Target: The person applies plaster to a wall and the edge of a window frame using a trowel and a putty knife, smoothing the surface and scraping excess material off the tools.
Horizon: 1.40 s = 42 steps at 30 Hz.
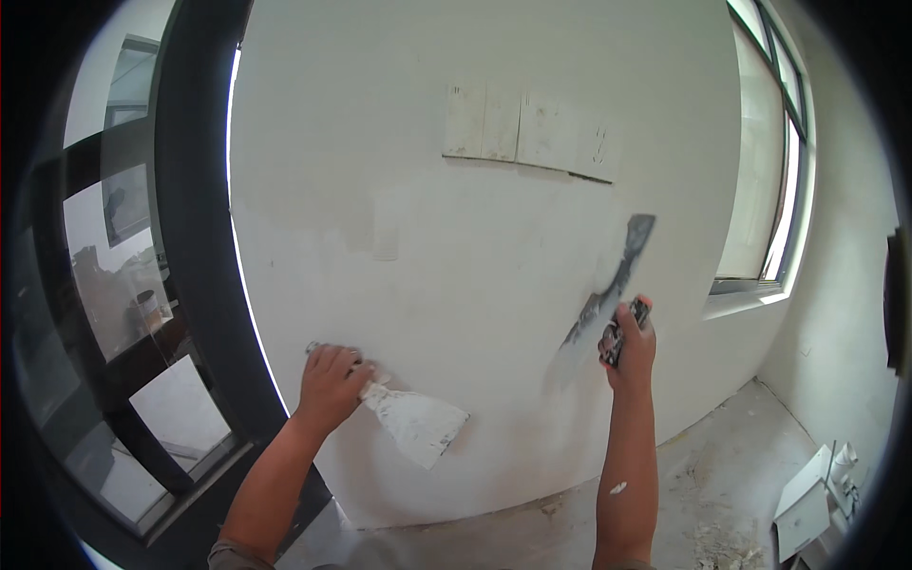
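My left hand (332, 385) is wrapped round the handle of a putty knife (418, 418), whose flared blade is coated in white putty and points down to the right. My right hand (631, 350) grips the black and orange handle of a wide taping knife (619, 275). Its long dark blade slants from upper right to lower left close to the wall (427, 294); whether its edge touches cannot be made out. Smooth, slightly darker patches show on the pale wall, and a small raised rectangle (385, 237) lies left of centre.
Several pale panels (527, 123) stand out from the wall above my hands. A dark-framed glass door (195, 237) is at the left, a window (760, 190) at the right. White pieces and a board (806, 503) lie on the floor at lower right, near scattered debris (717, 546).
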Available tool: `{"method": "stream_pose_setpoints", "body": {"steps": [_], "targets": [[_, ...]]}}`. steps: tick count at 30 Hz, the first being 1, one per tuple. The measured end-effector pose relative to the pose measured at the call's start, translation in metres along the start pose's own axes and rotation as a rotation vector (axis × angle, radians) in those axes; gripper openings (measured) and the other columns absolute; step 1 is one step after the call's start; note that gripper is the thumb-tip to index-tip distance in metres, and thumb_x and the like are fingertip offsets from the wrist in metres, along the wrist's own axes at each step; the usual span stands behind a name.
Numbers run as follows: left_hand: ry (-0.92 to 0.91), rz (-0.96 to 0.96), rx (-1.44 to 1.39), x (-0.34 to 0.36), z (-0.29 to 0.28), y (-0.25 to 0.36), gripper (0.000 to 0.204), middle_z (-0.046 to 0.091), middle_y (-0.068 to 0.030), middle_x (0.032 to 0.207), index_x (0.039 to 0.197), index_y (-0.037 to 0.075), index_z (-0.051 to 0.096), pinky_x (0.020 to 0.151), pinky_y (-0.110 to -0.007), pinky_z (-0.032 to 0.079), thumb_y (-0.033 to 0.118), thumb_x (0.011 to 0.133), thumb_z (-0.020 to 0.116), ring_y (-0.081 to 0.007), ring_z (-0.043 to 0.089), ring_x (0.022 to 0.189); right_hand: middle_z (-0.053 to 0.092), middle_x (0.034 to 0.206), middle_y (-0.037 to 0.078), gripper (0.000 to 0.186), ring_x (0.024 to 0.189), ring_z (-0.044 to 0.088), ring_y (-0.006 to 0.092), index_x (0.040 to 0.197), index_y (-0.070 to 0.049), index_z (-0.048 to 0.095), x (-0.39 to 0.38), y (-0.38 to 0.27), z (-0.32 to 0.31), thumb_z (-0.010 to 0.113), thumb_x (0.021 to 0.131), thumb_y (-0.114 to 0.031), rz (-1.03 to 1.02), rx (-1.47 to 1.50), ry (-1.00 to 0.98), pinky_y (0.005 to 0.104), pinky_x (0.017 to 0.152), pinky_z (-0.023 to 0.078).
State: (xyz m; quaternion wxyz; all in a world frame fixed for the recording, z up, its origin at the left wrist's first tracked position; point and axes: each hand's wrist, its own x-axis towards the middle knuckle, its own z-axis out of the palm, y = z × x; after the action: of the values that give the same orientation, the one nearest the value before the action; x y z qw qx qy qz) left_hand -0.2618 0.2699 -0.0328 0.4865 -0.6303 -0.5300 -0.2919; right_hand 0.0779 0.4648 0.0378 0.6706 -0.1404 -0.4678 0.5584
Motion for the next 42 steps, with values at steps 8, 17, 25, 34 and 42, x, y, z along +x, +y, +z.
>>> {"method": "stream_pose_setpoints", "body": {"steps": [8, 17, 25, 34, 42], "targets": [[0.099, 0.229, 0.127, -0.007, 0.033, -0.025, 0.021, 0.056, 0.0021, 0.107, 0.1, 0.023, 0.062, 0.086, -0.033, 0.037, 0.02, 0.08, 0.055, -0.0162, 0.05, 0.109, 0.056, 0.072, 0.006, 0.049, 0.042, 0.045, 0.0089, 0.122, 0.0, 0.042, 0.025, -0.006, 0.038, 0.064, 0.082, -0.019, -0.102, -0.386, 0.097, 0.0228, 0.033, 0.032], [0.029, 0.575, -0.063, -0.004, 0.028, -0.027, 0.017, 0.058, 0.0019, 0.105, 0.097, 0.013, 0.06, 0.087, -0.026, 0.041, 0.016, 0.081, 0.053, -0.0138, 0.05, 0.106, 0.06, 0.065, 0.017, 0.031, 0.06, 0.061, 0.0338, 0.09, 0.0, 0.052, -0.064, 0.062, 0.208, 0.065, 0.082, -0.027, -0.519, -1.081, -0.161, 0.0403, 0.057, 0.048], [-0.122, 0.78, -0.055, -0.033, 0.053, -0.033, 0.022, 0.056, 0.0006, 0.107, 0.102, 0.01, 0.059, 0.091, -0.027, 0.038, 0.018, 0.082, 0.051, -0.0149, 0.049, 0.108, 0.064, 0.082, 0.01, 0.034, 0.077, 0.063, 0.0303, 0.098, -0.011, 0.056, -0.068, 0.014, 0.219, 0.069, 0.073, -0.03, -0.726, -1.393, -0.577, 0.0423, 0.067, 0.049], [-0.009, 0.793, 0.051, -0.027, 0.044, -0.031, 0.026, 0.055, -0.0002, 0.11, 0.106, 0.008, 0.058, 0.09, -0.026, 0.038, 0.018, 0.083, 0.05, -0.0153, 0.048, 0.108, 0.063, 0.084, 0.013, 0.024, 0.078, 0.06, 0.0318, 0.09, -0.007, 0.06, 0.015, -0.069, 0.18, 0.071, 0.071, -0.018, -0.909, -1.581, -0.443, 0.0395, 0.067, 0.047], [-0.093, 0.789, 0.043, -0.032, 0.045, -0.031, 0.024, 0.056, -0.0005, 0.109, 0.106, 0.009, 0.057, 0.089, -0.027, 0.039, 0.017, 0.084, 0.05, -0.0159, 0.049, 0.108, 0.063, 0.079, 0.013, 0.023, 0.073, 0.06, 0.0321, 0.09, -0.007, 0.059, 0.026, -0.072, 0.194, 0.07, 0.075, -0.02, -0.915, -1.68, -0.51, 0.0386, 0.064, 0.046]]}}
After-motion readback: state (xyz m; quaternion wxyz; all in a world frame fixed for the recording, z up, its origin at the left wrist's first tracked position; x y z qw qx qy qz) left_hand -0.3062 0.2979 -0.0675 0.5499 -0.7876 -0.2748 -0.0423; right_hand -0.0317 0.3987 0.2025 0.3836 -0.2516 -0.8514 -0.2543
